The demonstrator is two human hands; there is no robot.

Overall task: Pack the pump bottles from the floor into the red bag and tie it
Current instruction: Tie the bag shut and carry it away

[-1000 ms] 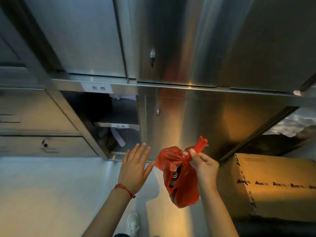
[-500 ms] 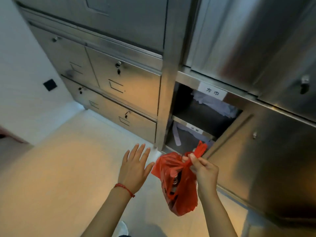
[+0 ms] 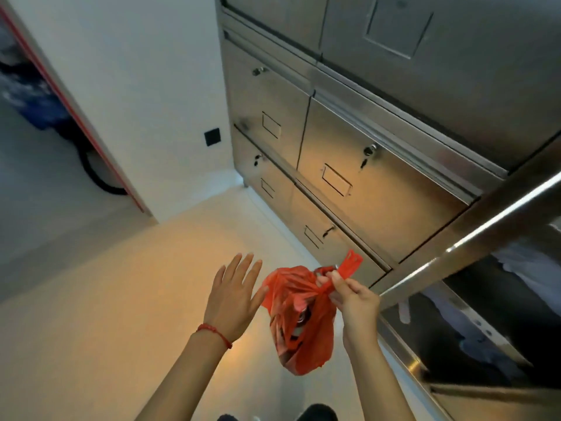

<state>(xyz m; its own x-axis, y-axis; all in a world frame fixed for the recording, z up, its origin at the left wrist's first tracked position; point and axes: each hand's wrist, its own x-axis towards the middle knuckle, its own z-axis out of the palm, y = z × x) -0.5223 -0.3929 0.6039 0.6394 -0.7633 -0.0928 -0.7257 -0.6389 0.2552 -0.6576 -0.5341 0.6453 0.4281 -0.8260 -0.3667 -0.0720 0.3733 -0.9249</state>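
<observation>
The red plastic bag [image 3: 303, 335] hangs in the air above the floor, knotted at its top, with its handle ends sticking up to the right. Dark bottle shapes [image 3: 299, 325] show through the thin plastic. My right hand [image 3: 352, 299] pinches the bag at the knot and carries its weight. My left hand [image 3: 235, 294] is spread flat with straight fingers just left of the bag, its thumb close to the plastic; it holds nothing. A red string bracelet sits on the left wrist.
A steel cabinet [image 3: 349, 165] with locked drawers fills the right side. An open compartment [image 3: 485, 314] with white cloth lies at the lower right. Pale floor [image 3: 106, 299] spreads below. A white wall with a black socket [image 3: 212, 137] and a doorway stand at the left.
My head has turned left, so the cabinet drawers, wall and doorway have come into sight. Both hands and the bag keep the same pose relative to each other.
</observation>
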